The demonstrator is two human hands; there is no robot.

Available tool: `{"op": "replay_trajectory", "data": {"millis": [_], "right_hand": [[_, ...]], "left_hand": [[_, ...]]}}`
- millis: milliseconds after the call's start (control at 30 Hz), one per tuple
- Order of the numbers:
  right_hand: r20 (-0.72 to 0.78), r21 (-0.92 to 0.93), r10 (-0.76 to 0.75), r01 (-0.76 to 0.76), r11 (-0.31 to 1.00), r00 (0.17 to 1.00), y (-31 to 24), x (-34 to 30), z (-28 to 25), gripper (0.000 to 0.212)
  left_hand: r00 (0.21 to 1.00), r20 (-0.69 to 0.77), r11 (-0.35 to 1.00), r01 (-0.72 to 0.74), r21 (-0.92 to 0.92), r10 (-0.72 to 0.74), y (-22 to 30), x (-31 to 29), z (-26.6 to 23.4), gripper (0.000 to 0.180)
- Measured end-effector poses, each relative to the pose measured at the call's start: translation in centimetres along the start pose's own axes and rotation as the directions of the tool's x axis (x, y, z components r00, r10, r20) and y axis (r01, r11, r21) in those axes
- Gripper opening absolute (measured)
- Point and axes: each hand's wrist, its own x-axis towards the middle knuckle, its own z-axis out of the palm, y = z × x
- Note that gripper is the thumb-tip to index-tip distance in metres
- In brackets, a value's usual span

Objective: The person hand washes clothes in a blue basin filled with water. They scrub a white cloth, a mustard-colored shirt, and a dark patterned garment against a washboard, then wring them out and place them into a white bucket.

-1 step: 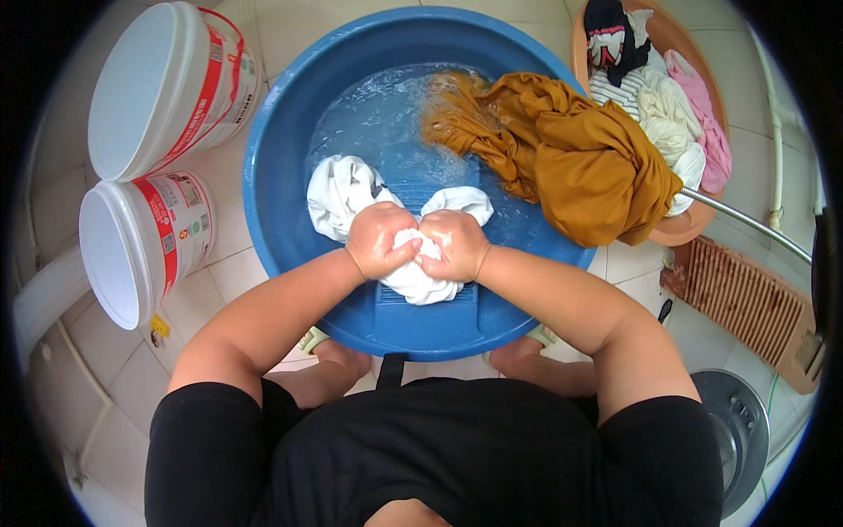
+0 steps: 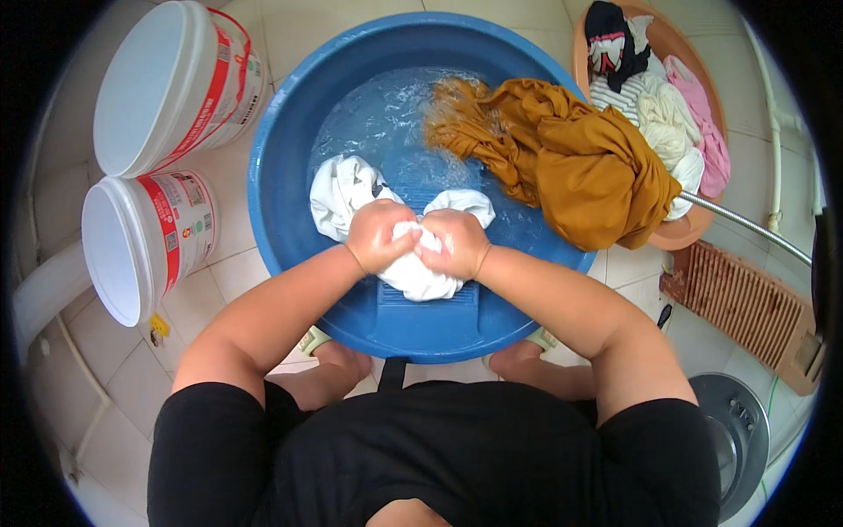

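A wet white cloth [image 2: 418, 279] is bunched up over the blue ribbed washboard [image 2: 428, 321] at the near side of the large blue tub [image 2: 256, 189]. My left hand [image 2: 379, 235] and my right hand [image 2: 454, 243] are closed on it, thumbs side by side. Folds of the cloth bulge out beyond both fists, the larger bundle on the left. Behind the hands, shallow water with some foam covers the tub's bottom. A mustard-brown cloth [image 2: 606, 176] hangs over the tub's right rim, its far end in the water.
Two white buckets [image 2: 140, 88] with red labels lie at the left. An orange basin [image 2: 716, 105] of clothes stands at the far right. A metal hose [image 2: 746, 221] ends at the brown cloth. A brown washboard [image 2: 746, 307] and dark bucket [image 2: 746, 413] stand at right.
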Motion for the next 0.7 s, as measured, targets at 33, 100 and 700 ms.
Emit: {"op": "replay_trajectory", "data": {"millis": [33,100,700], "right_hand": [[0.041,0.129,0.209,-0.212,0.969,0.977,0.5,1.1,0.0,0.031],[0.207,0.598,0.469,-0.491,0.633,0.858,0.4,4.4,-0.1,0.040],[0.008,-0.882,0.062,-0.022,0.471,0.998,-1.2,15.7,-0.5,0.054]], "left_hand": [[0.967,-0.026,0.946,0.240,-0.219,-0.252,-0.9,0.5,-0.2,0.030],[0.750,-0.087,0.669,0.523,-0.529,-0.655,-3.3,2.2,-1.7,0.036],[0.848,-0.098,0.623,0.456,0.636,-0.521,-6.7,-0.6,1.0,0.063]]}}
